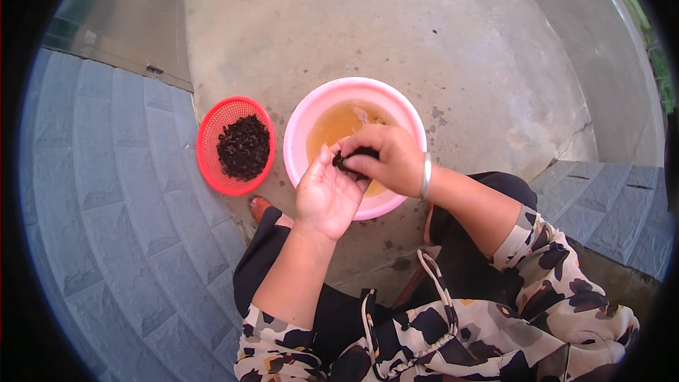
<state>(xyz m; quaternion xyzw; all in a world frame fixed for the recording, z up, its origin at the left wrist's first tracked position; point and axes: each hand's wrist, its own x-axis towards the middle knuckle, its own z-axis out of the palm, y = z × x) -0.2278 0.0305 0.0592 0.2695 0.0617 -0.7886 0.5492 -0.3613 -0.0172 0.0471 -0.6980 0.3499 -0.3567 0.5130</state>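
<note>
My left hand (327, 197) is held palm up over the near rim of a pink basin (300, 130) filled with brownish water. My right hand (385, 157), with a silver bangle on its wrist, pinches a small dark, wrinkled piece (349, 160) against the left hand's fingers. Both hands touch this dark piece. To the left of the basin stands a red mesh basket (212, 134) holding a heap of the same dark pieces (244, 147).
The basin and basket rest on a bare concrete floor (460, 35). Grey tiled steps (106, 191) run along the left, and more tiles lie at the right. My foot (259, 205) shows near the basket. My lap in dark trousers lies below.
</note>
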